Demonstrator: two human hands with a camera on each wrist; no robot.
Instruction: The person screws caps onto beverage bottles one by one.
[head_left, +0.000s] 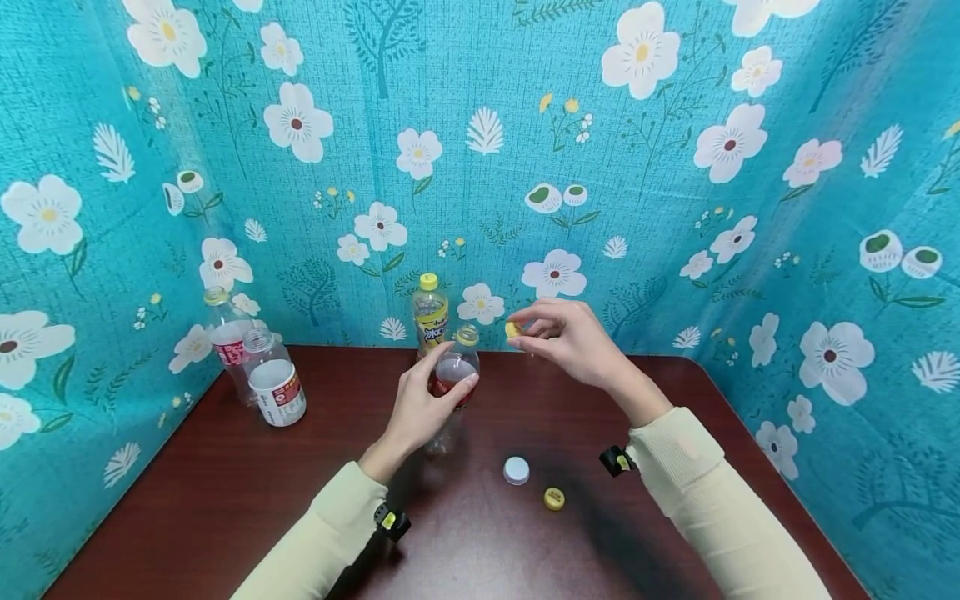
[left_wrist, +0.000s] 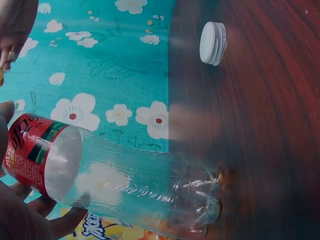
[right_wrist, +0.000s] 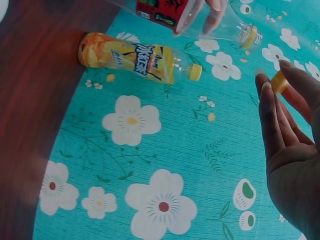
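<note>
My left hand [head_left: 422,398] grips a clear plastic bottle [head_left: 458,365] with a red label, its neck uncapped. In the left wrist view the bottle's see-through lower part [left_wrist: 130,175] shows, with fingers round the label. To the right of the bottle's mouth, my right hand [head_left: 568,340] pinches a small yellow bottle cap [head_left: 513,329] between thumb and fingertips. The right wrist view shows that yellow cap [right_wrist: 278,82] apart from the bottle neck [right_wrist: 248,37]. Just behind the held bottle stands a yellow-capped drink bottle [head_left: 431,321] with a yellow label.
A white lid [head_left: 516,470] and another yellow cap [head_left: 554,498] lie on the dark red table [head_left: 345,450] in front. At the left stand an uncapped bottle with a pink label [head_left: 231,342] and an uncapped jar [head_left: 277,385]. A blue flowered curtain [head_left: 465,75] surrounds the table.
</note>
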